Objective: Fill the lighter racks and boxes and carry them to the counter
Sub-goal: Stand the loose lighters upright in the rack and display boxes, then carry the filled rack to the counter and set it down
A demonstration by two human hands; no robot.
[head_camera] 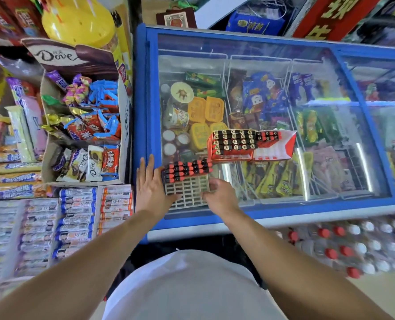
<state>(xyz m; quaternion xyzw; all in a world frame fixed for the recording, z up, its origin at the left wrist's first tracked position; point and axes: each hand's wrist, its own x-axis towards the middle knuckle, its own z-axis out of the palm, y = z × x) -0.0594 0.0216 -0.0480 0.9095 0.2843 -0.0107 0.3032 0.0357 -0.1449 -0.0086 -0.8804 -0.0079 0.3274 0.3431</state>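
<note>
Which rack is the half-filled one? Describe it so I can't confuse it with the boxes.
Start at the blue chest freezer and go to the near left corner of its glass lid. The pale grid rack lies flat there between the left hand and right hand. Unlike the red box behind it, only its far rows hold lighters; its near cells are empty.

Person is wearing a plain white top [187, 287], loose-looking, no print or marking showing on the part in view. Both forearms are showing bare from the lower frame edge up to the wrists; no sleeve edge is coming into view. Left hand [151, 189] and right hand [221, 196] are going ungloved, with no watch, band or ring showing at wrists or fingers.
</note>
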